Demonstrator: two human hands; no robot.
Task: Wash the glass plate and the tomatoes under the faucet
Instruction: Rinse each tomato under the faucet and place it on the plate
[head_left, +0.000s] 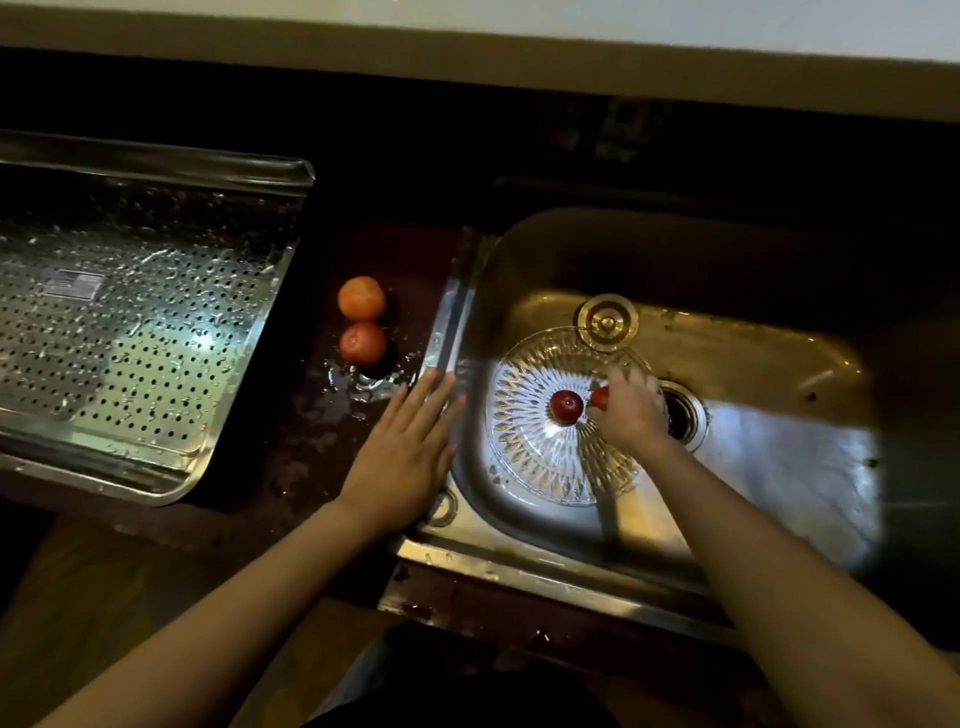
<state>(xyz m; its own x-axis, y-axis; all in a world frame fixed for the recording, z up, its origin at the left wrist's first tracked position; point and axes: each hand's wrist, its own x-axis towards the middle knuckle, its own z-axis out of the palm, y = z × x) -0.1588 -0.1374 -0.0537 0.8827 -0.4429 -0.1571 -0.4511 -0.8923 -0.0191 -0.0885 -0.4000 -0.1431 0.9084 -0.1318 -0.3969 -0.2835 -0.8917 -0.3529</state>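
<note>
A patterned glass plate lies in the steel sink. One red tomato rests at the plate's middle. Right beside it, my right hand is closed around a second red tomato, mostly hidden under the fingers. My left hand lies flat and open on the counter at the sink's left rim, holding nothing. Two more tomatoes sit on the dark wet counter left of the sink: an orange one and a redder one just in front of it.
A perforated steel draining tray fills the counter at the left. The sink holds a round drain stopper behind the plate and an open drain hole to its right. A puddle lies near the tomatoes. No faucet is visible.
</note>
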